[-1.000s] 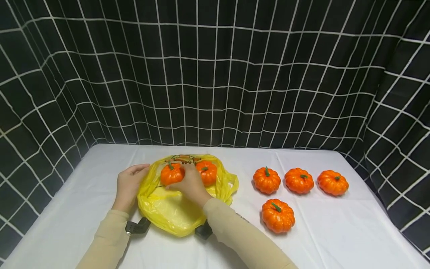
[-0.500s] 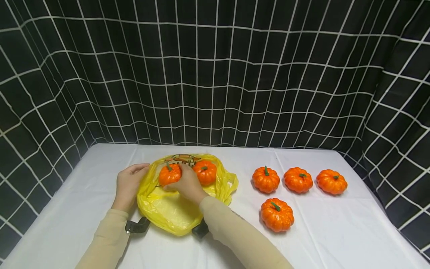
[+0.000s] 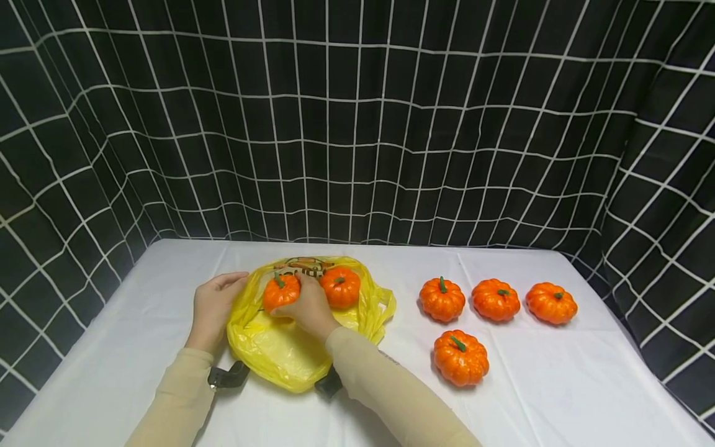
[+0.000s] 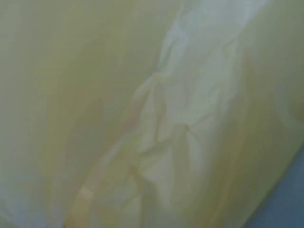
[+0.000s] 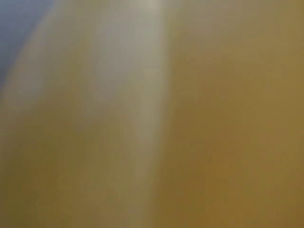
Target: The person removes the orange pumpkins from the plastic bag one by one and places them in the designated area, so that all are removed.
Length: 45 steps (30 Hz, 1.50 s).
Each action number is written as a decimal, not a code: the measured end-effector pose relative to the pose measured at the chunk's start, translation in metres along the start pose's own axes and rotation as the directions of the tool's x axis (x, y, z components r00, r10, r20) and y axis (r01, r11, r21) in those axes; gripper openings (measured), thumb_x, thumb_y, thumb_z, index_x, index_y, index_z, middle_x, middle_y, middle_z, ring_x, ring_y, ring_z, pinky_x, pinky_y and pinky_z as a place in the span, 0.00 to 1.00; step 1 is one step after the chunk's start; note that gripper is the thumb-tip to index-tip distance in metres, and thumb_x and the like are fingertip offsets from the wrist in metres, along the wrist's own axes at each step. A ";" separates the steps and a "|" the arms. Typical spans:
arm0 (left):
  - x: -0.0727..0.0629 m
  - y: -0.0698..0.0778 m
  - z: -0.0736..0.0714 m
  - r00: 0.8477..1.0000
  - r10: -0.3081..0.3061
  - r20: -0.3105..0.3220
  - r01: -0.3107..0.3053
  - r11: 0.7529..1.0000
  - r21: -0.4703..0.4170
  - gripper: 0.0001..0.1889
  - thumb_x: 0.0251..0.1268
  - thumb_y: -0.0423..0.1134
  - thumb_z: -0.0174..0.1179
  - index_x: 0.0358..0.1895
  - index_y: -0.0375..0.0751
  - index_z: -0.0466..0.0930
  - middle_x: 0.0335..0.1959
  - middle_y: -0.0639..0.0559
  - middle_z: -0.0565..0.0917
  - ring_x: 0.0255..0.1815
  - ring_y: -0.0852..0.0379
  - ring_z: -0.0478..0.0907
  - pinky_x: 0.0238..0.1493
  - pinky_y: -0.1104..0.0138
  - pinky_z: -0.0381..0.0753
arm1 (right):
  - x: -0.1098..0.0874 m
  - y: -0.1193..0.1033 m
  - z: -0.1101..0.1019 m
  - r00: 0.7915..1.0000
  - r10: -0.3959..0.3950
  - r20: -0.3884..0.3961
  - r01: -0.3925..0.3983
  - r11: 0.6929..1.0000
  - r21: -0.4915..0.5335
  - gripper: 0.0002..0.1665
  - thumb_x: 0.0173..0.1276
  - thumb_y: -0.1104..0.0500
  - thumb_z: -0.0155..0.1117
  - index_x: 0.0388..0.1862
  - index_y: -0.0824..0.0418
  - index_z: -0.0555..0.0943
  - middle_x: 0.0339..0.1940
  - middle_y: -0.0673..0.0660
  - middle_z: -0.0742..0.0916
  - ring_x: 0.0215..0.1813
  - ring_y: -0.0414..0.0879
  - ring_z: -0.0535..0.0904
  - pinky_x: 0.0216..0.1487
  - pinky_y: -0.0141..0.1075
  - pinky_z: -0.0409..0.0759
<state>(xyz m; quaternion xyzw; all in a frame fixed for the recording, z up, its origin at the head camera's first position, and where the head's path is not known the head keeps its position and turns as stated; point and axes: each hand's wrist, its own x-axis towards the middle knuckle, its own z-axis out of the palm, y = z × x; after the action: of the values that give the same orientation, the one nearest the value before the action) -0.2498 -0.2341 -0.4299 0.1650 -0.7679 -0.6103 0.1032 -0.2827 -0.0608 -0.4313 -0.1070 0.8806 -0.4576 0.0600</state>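
A yellow plastic bag (image 3: 252,349) lies with its mouth spread wide at the left of the table. At its left rim is my left hand (image 3: 213,309), holding the edge; its fingertips are partly hidden by the plastic. Inside the bag my right hand (image 3: 310,310) grips a small orange pumpkin (image 3: 279,294) with a green stem, thumb on the near side. A second pumpkin (image 3: 341,288) sits just right of that hand in the bag. Blurred yellow plastic (image 4: 180,142) fills the left wrist view, and the right wrist view is a yellow-brown blur.
Several more pumpkins are on the white tablecloth (image 3: 402,397) to the right: three in a back row, including the middle pumpkin (image 3: 496,300), and one nearer pumpkin (image 3: 460,358). Behind the table hangs a black curtain (image 3: 357,124) with white grid lines.
My right hand and the gripped pumpkin have shifted slightly left and toward me within the bag. The left hand keeps its place at the rim.
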 end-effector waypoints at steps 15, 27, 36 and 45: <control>0.001 -0.001 0.000 1.000 -0.013 0.002 0.013 1.000 -0.006 0.19 0.71 0.46 0.59 0.57 0.39 0.82 0.59 0.41 0.83 0.42 0.70 0.79 0.42 0.81 0.80 | -0.037 0.003 -0.044 0.999 -0.019 0.035 0.014 0.992 0.129 0.54 0.47 0.55 0.83 0.73 0.60 0.68 0.71 0.63 0.75 0.69 0.59 0.73 0.71 0.52 0.72; 0.000 -0.002 0.000 1.000 -0.026 -0.002 0.026 1.000 -0.005 0.19 0.71 0.47 0.59 0.58 0.40 0.81 0.59 0.41 0.83 0.41 0.70 0.79 0.42 0.81 0.81 | -0.072 0.010 -0.090 0.999 -0.035 -0.011 0.036 0.991 0.131 0.51 0.47 0.56 0.83 0.71 0.59 0.71 0.69 0.61 0.78 0.65 0.59 0.77 0.65 0.51 0.78; -0.002 -0.002 0.001 0.999 -0.031 0.007 0.031 1.000 0.005 0.20 0.72 0.47 0.57 0.59 0.40 0.81 0.60 0.41 0.83 0.43 0.69 0.79 0.43 0.81 0.80 | -0.094 0.020 -0.124 0.998 -0.033 -0.053 0.042 0.986 0.163 0.50 0.48 0.56 0.83 0.71 0.60 0.71 0.70 0.61 0.77 0.63 0.60 0.79 0.61 0.48 0.82; -0.002 -0.001 0.001 0.999 -0.041 0.008 0.041 0.999 0.000 0.20 0.71 0.48 0.58 0.60 0.41 0.80 0.62 0.42 0.82 0.44 0.70 0.79 0.44 0.81 0.80 | -0.115 0.028 -0.159 0.998 -0.025 -0.056 0.034 0.985 0.167 0.51 0.51 0.54 0.82 0.73 0.56 0.69 0.73 0.58 0.74 0.69 0.59 0.75 0.65 0.47 0.79</control>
<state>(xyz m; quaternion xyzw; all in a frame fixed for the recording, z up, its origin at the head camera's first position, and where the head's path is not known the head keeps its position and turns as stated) -0.2481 -0.2330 -0.4312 0.1782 -0.7648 -0.6129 0.0875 -0.2077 0.1088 -0.3616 -0.1023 0.8385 -0.5338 0.0385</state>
